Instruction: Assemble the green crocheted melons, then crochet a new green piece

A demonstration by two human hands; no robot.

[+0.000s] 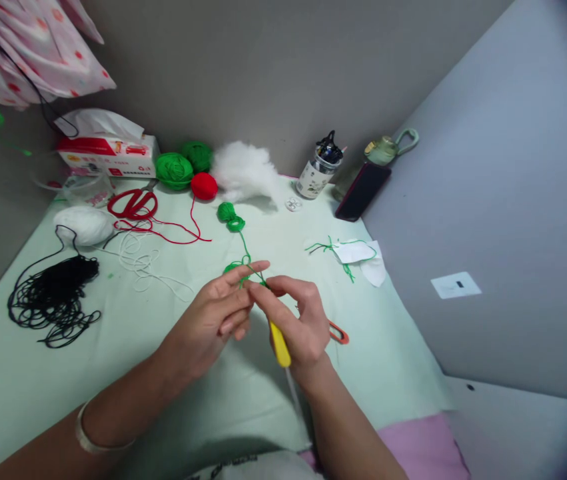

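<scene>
My left hand (223, 313) pinches a strand of green yarn (243, 270) between thumb and fingers above the pale green table cover (38, 393). My right hand (298, 320) is closed round a yellow-handled crochet hook (280, 345), its tip at the yarn between both hands. The green strand runs back to a small green crocheted piece (230, 215) lying farther up the table. Both hands meet over the middle of the table.
Green yarn balls (176, 170), a red ball (204, 186), white stuffing (243, 170), red scissors (133, 203), black yarn (53, 300), a tissue box (108, 155), a jar (318, 173), a phone (362, 191), a bottle (388, 148), an orange tool (338, 332) and paper scraps (358, 253) lie around.
</scene>
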